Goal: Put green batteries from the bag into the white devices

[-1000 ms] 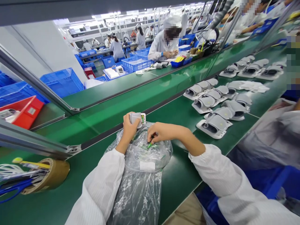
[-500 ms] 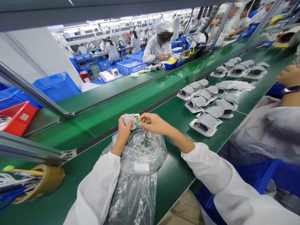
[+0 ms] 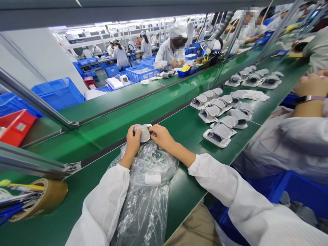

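Note:
My left hand (image 3: 133,141) is closed around a grey cuffed unit (image 3: 145,133) with a white plastic housing, its thumb lying across the grey face. At the unit's right edge, my right hand (image 3: 162,136) has its fingertips pinched together; whatever is in them is hidden. A bit of green circuit board shows between the unit and those fingers. Under both hands lies a clear plastic bag (image 3: 143,205) with green circuit boards inside and a white label (image 3: 153,179) on it.
Several similar grey cuffed units (image 3: 217,131) stand in rows to the right on the green bench (image 3: 188,184). A tape roll (image 3: 55,196) holding pens and scissors sits at left. A blue bin (image 3: 289,191) is at lower right. Beside me is a co-worker's hand (image 3: 311,87).
My right hand has come in against the unit's right edge, its fingers now covering most of the circuit board. The unit has turned its grey face more toward me.

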`<state>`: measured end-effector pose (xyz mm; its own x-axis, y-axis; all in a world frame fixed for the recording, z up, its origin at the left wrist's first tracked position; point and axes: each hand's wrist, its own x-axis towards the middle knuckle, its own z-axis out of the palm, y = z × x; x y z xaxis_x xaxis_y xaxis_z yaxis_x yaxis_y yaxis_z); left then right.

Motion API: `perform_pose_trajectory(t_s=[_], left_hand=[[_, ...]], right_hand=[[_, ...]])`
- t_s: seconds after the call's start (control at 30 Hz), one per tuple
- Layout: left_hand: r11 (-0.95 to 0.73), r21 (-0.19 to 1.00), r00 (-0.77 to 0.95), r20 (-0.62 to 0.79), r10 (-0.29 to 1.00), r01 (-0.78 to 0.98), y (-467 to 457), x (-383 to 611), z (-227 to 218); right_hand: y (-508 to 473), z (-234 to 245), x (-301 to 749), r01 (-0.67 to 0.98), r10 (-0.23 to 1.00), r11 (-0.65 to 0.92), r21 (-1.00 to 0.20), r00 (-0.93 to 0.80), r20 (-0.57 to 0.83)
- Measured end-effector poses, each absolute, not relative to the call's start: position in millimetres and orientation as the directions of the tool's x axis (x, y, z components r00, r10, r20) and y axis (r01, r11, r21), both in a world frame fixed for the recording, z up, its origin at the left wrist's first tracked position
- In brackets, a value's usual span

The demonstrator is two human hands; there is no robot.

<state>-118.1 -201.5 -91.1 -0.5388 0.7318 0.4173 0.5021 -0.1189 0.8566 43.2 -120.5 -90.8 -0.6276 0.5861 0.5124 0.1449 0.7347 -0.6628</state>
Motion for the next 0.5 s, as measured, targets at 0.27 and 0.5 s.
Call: perform_pose_trajectory(t_s=[0.27, 0.5], left_hand=[[-0.108, 0.874, -0.516, 0.374, 0.771, 0.473, -200.9, -119.8, -86.9], [-0.188, 0.894, -0.465, 0.380, 0.800, 0.407, -201.8, -129.9, -88.6]], right_hand=[[-112.2, -99.8, 48.8, 0.091, 0.458, 0.844, -0.529, -0.634, 0.623], [-118.4, -101.2, 46.3, -0.026, 0.528, 0.673, -0.739, -0.684, 0.504]])
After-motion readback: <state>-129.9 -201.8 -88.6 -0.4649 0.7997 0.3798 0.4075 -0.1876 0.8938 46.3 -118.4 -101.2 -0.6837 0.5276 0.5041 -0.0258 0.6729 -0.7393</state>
